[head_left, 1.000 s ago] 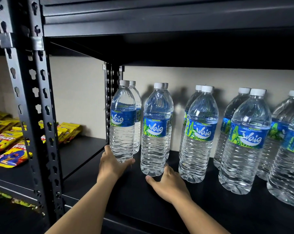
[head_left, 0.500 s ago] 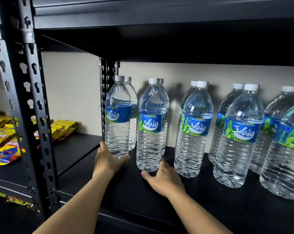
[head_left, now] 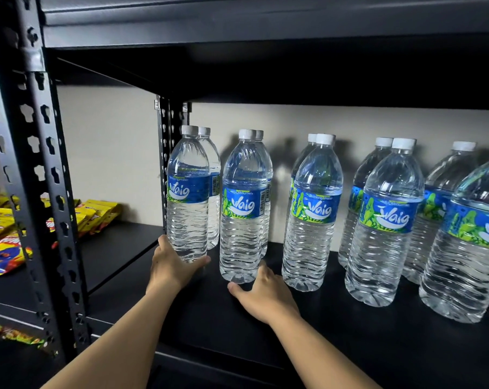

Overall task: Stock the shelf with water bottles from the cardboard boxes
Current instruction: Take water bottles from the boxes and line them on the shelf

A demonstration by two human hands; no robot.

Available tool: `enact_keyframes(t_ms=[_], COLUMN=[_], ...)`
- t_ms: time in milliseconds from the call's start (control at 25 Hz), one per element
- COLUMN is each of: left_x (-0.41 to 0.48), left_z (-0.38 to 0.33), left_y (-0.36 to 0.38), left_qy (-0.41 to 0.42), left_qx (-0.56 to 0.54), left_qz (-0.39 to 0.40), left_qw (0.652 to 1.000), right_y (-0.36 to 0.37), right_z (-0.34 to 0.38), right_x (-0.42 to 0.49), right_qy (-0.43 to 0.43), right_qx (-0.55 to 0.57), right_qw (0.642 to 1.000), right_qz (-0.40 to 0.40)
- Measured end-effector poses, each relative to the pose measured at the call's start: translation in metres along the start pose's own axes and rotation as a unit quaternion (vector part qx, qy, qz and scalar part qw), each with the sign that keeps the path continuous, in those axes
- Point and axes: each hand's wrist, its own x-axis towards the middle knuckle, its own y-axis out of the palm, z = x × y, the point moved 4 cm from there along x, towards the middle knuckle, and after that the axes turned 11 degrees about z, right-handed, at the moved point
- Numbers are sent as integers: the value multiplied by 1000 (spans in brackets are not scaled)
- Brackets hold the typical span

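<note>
where the black shelf [head_left: 293, 346] fills the middle and right of the frame, water bottles stand upright on it in files two deep, running left to right. first bottle [head_left: 187, 197], front of the leftmost file, centre left: clear, white cap, blue label; its foot is hidden by the hand, so whether it rests on the shelf cannot be told. left hand [head_left: 171, 265]: wrapped round the foot of the first bottle, thumb on its right side, fingers going round its left. second bottle [head_left: 244, 209], just right of the first and apart from it: white cap, blue and green label, foot on the shelf. right hand [head_left: 263, 297], lower centre: cupping the foot of the second bottle, thumb at its near left edge, fingers reaching round its right side. behind each of these two, one more bottle, caps showing just beside the front caps. third bottle [head_left: 312, 220] and fourth bottle [head_left: 386, 228], right of centre: untouched, each with another close behind. further bottles at the right edge, partly cut off. post [head_left: 41, 192], left: dark, punched with slots. snack packs [head_left: 2, 248], far left on a neighbouring shelf: yellow, red and blue, lying flat. wall [head_left: 111, 150] behind: pale.
</note>
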Motion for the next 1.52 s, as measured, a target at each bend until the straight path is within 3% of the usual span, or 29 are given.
enact_keyframes(t_ms=[120, 240, 320, 600, 840, 1040, 1160, 1400, 1520], left_x=[-7, -31, -54, -137, -237, -323, -373, -474, -513], left_z=[-2, -13, -21, -60, -116, -184, -214, -216, -195], left_y=[-7, -18, -23, 5, 73, 141, 185, 289, 349], left_qy=[-7, 49, 71, 158, 210, 221, 228, 208, 187], left_qx=[-22, -54, -98, -110, -134, -130, -66, 32, 84], left_qz=[-28, -138, -164, -31, 142, 294, 380, 500, 531], left_qw=[999, 988, 979, 981, 958, 921, 894, 840, 822], right_y=[-3, -10, -14, -26, -64, -112, -140, -176, -143], right_z=[1, 1, 0, -26, -77, -157, -222, -377, -446], right_x=[-3, -6, -14, -90, -192, -292, -366, -503, -533], right_qy=[-9, -9, -7, -42, -80, 12, 85, 278, 350], right_qx=[47, 94, 94, 71, 107, 107, 69, 121, 101], right_qw=[999, 995, 995, 996, 991, 994, 991, 940, 924], right_qz=[-9, -32, -31, 23, 3, -29, -74, -156, -114])
